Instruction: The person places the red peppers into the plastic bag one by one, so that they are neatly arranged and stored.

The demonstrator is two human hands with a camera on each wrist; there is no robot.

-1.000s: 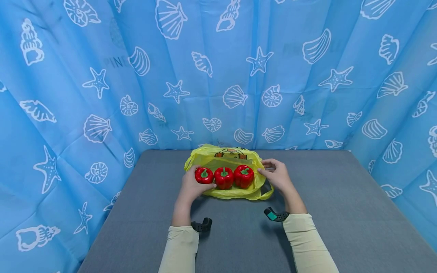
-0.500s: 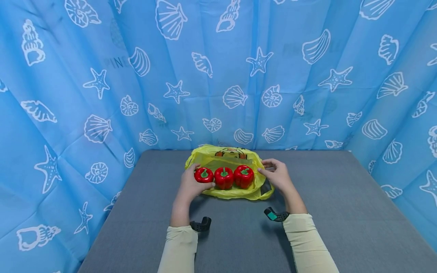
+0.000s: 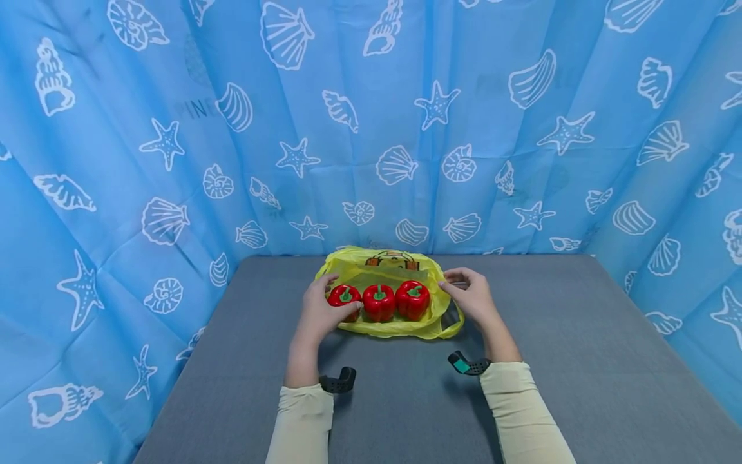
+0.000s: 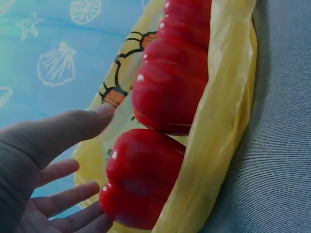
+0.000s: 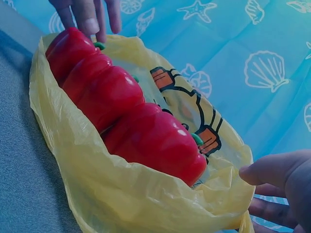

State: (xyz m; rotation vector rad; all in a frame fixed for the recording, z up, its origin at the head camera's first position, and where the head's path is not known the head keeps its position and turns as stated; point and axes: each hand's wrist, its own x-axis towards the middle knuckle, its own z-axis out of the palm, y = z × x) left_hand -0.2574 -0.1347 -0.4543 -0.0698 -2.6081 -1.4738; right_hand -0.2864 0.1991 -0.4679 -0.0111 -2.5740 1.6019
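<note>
Three red bell peppers with green stems sit in a row inside a yellow plastic bag [image 3: 391, 330] lying on its side with its mouth toward me. My left hand [image 3: 315, 312] is beside the left pepper [image 3: 344, 296]. In the left wrist view that hand [image 4: 29, 165] has its fingers spread and its thumb off the pepper [image 4: 141, 179], with lower fingertips right at its side. The middle pepper [image 3: 379, 304] and right pepper [image 3: 413, 301] stand close together. My right hand [image 3: 472, 296] holds the bag's right rim, thumb inside and fingers partly hidden behind the plastic [image 5: 228, 182].
A grey cloth-covered table [image 3: 400, 399] extends around the bag. Behind it hangs a blue curtain [image 3: 371, 116] with white shell and starfish prints. Black wrist devices [image 3: 339, 380] are worn on both arms. A bag handle loop [image 3: 458, 322] lies at the right.
My left hand has drawn back slightly left and up from the left pepper, its thumb lifting; the pepper now sits lower on its own. The right hand has barely moved.
</note>
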